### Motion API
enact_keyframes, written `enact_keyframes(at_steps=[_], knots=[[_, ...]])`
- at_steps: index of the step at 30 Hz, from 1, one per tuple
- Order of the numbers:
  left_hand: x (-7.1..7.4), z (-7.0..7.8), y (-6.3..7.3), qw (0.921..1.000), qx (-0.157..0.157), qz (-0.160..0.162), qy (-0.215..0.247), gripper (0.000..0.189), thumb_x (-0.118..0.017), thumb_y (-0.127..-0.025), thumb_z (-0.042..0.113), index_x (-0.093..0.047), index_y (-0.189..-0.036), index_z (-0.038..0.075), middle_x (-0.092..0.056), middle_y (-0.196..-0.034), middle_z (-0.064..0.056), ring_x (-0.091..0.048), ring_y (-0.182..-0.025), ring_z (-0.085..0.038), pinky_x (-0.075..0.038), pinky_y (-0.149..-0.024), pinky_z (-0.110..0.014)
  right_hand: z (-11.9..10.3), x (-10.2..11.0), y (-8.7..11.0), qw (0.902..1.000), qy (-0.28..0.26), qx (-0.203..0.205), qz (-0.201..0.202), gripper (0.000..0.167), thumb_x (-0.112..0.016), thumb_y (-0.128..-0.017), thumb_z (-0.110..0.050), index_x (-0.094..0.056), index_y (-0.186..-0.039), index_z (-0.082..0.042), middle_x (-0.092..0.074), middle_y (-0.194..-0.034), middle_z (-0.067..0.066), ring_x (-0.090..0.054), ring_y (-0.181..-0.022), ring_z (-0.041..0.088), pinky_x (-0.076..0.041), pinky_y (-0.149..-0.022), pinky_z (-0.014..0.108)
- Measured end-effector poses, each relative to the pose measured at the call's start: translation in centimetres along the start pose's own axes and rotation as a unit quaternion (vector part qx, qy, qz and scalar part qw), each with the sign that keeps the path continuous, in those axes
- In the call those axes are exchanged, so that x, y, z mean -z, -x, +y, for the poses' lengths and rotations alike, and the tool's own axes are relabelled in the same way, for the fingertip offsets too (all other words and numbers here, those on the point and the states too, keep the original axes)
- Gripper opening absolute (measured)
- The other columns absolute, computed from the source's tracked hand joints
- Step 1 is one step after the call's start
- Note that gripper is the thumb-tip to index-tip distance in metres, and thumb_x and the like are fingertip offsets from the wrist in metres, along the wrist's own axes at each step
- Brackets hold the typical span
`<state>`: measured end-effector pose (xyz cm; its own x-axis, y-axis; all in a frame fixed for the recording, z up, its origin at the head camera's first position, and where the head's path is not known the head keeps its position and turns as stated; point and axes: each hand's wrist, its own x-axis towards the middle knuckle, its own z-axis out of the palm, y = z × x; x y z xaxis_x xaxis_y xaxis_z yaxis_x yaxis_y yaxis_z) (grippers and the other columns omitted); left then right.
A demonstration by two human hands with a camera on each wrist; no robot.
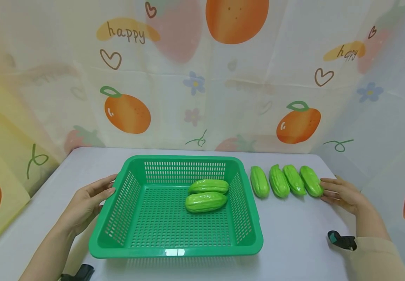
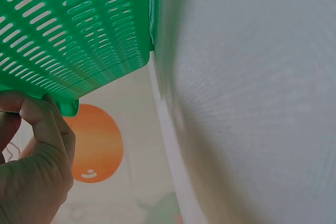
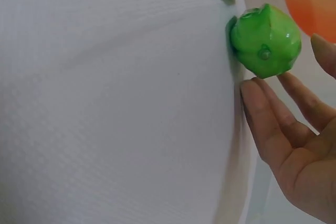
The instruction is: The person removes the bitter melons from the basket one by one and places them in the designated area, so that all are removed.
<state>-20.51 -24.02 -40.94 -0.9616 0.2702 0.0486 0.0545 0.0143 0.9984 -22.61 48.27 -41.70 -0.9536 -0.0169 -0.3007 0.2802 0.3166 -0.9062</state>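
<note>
A green plastic basket with slotted walls stands on the white table, two glossy green bitter melons lying side by side in its right half. At its left rim, my left hand holds the edge with bent fingers; the left wrist view has this hand just under the rim. Right of the basket, several more bitter melons lie in a row. The fingertips of my right hand are right at the outermost melon. In the right wrist view, extended fingers reach below that melon, thumb apart.
The white table ends just beyond the row of melons at the right. A printed cloth with oranges and hearts hangs behind the table and along both sides. Black wrist straps are on the forearms.
</note>
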Motion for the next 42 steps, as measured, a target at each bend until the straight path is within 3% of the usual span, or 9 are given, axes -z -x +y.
enact_keyframes(at_steps=[2, 4, 7, 9, 11, 18, 26, 33, 42], knots=[[0.0, 0.0, 0.0, 1.0000, -0.001, 0.000, -0.001, 0.052, -0.054, -0.102, 0.015, -0.039, -0.151, 0.008, -0.065, -0.108, 0.010, -0.069, -0.089, -0.003, -0.061, -0.074, -0.024, -0.1, 0.3, 0.1, 1.0000, -0.001, -0.005, 0.003, 0.078, -0.055, -0.102, -0.027, -0.010, -0.153, 0.012, -0.056, -0.099, -0.032, -0.064, -0.090, -0.006, -0.059, -0.085, 0.020], [0.0, 0.1, 0.0, 1.0000, -0.002, 0.000, -0.003, 0.052, -0.054, -0.102, 0.015, -0.038, -0.151, 0.008, -0.065, -0.108, 0.010, -0.069, -0.089, -0.003, -0.061, -0.074, -0.024, -0.2, 0.4, 0.3, 1.0000, 0.001, -0.005, 0.007, 0.075, -0.055, -0.102, -0.028, -0.015, -0.152, 0.011, -0.059, -0.121, -0.015, -0.064, -0.091, -0.007, -0.058, -0.086, 0.020], [0.0, 0.1, -0.1, 1.0000, -0.003, 0.000, -0.004, 0.052, -0.054, -0.102, 0.015, -0.038, -0.151, 0.007, -0.065, -0.108, 0.010, -0.069, -0.088, -0.003, -0.061, -0.074, -0.024, -0.3, 0.7, 0.5, 0.9996, 0.015, 0.001, 0.023, 0.072, -0.055, -0.102, -0.032, -0.022, -0.152, 0.008, -0.052, -0.129, -0.010, -0.063, -0.092, -0.008, -0.058, -0.087, 0.019], [0.0, 0.1, -0.1, 1.0000, -0.002, 0.001, -0.004, 0.052, -0.054, -0.102, 0.015, -0.038, -0.151, 0.007, -0.065, -0.107, 0.010, -0.069, -0.088, -0.003, -0.061, -0.074, -0.024, -0.5, 0.8, 0.7, 0.9989, 0.027, 0.013, 0.037, 0.070, -0.055, -0.101, -0.035, -0.026, -0.151, 0.006, -0.053, -0.126, -0.013, -0.062, -0.091, -0.010, -0.057, -0.086, 0.017], [-0.1, 0.1, -0.1, 1.0000, -0.002, 0.002, -0.004, 0.052, -0.055, -0.102, 0.015, -0.039, -0.151, 0.007, -0.065, -0.107, 0.010, -0.069, -0.088, -0.003, -0.061, -0.074, -0.024, -0.7, 1.0, 0.8, 0.9977, 0.034, 0.028, 0.051, 0.065, -0.056, -0.101, -0.037, -0.032, -0.148, 0.002, -0.049, -0.106, -0.030, -0.062, -0.091, -0.010, -0.057, -0.085, 0.016], [-0.1, 0.0, -0.2, 1.0000, 0.004, 0.005, -0.004, 0.053, -0.055, -0.101, 0.016, -0.039, -0.151, 0.007, -0.065, -0.107, 0.010, -0.070, -0.088, -0.004, -0.062, -0.074, -0.024, -1.8, 0.9, 0.9, 0.9922, 0.026, 0.087, 0.085, 0.018, -0.058, -0.100, -0.032, -0.051, -0.116, -0.030, -0.053, -0.100, -0.033, -0.061, -0.087, -0.011, -0.058, -0.079, 0.015], [-0.1, 0.1, -0.2, 1.0000, 0.004, 0.006, -0.003, 0.052, -0.056, -0.101, 0.016, -0.040, -0.150, 0.008, -0.065, -0.108, 0.010, -0.070, -0.088, -0.004, -0.061, -0.073, -0.024, -3.8, -0.1, 1.0, 0.9880, -0.032, 0.130, 0.076, 0.019, -0.061, -0.098, -0.022, -0.053, -0.114, -0.028, -0.060, -0.101, -0.029, -0.064, -0.087, -0.009, -0.058, -0.075, 0.014], [0.0, 0.0, -0.2, 1.0000, 0.004, 0.005, -0.003, 0.052, -0.055, -0.101, 0.015, -0.040, -0.151, 0.008, -0.066, -0.108, 0.010, -0.069, -0.089, -0.003, -0.062, -0.074, -0.024, -5.3, -1.5, 1.2, 0.9818, -0.091, 0.163, 0.033, 0.024, -0.059, -0.099, -0.013, -0.055, -0.118, -0.026, -0.066, -0.107, -0.023, -0.066, -0.092, -0.005, -0.058, -0.079, 0.014], [0.1, -0.1, 0.0, 1.0000, 0.004, 0.000, 0.001, 0.052, -0.054, -0.102, 0.015, -0.039, -0.151, 0.009, -0.065, -0.110, 0.010, -0.069, -0.089, -0.004, -0.061, -0.074, -0.024, -7.8, -4.4, 1.6, 0.9805, -0.065, 0.185, 0.003, 0.034, -0.059, -0.099, -0.015, -0.052, -0.133, -0.018, -0.059, -0.121, -0.016, -0.066, -0.100, -0.003, -0.056, -0.086, 0.014]])
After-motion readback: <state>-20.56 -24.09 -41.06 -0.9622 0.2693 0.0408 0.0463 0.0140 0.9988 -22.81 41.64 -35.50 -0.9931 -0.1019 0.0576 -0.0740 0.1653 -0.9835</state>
